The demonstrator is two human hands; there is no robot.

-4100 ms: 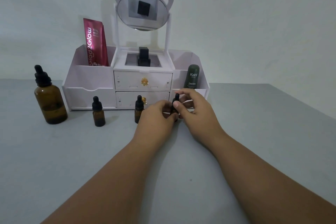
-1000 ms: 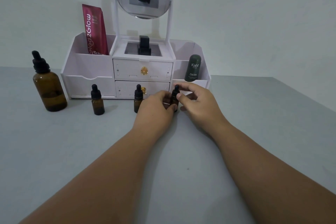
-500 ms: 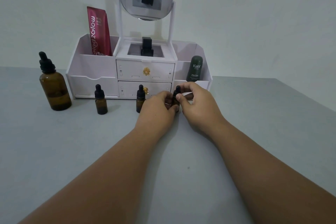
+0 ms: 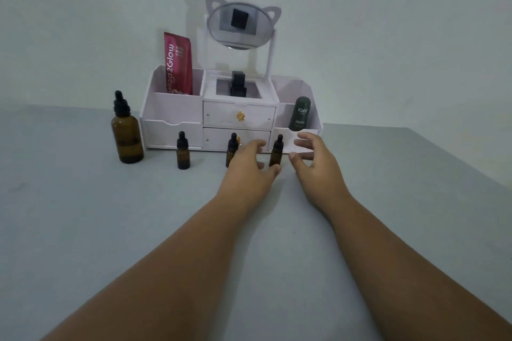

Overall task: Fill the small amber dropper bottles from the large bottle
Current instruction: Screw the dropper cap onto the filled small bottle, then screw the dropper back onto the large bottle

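On the grey table (image 4: 83,216), just near of the white organizer (image 4: 171,119), three capped dropper bottles stand upright in a row, with the large bottle (image 4: 127,130) at the left end. The left hand (image 4: 249,171) and right hand (image 4: 313,166) flank the right small bottle (image 4: 277,151) with fingers loosely spread, holding nothing (the left thumb lies just beside its base). The left hand partly hides the middle small bottle (image 4: 231,147); the left small bottle (image 4: 183,151) stands apart.
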